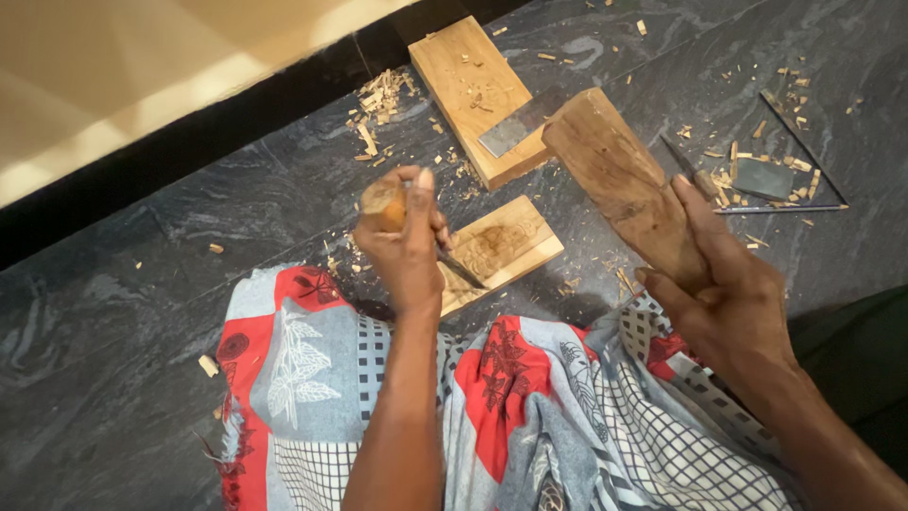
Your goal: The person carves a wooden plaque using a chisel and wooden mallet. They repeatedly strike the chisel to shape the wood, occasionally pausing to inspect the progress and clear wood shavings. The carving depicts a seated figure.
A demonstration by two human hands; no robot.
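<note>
Patterned red-grey lap cloth (511,416) | left hand (407,246) fingers grip wooden-handled chisel (386,203) on pale carved wooden panel (497,248) | right hand (724,293) fingers clasp raised brown wooden mallet (619,180) | step: carving; next: likely a controlled strike on the handle.

I work seated on the floor of a home-style woodcarving workspace. The surface is dark polished stone flooring (142,312) that meets a pale wall (113,76) along a black skirting. Wood chips (383,99) lie scattered across it. A carved panel (497,248), a spare plank (473,90), a sharpening stone (762,178) and loose chisels (683,163) lie within reach.
</note>
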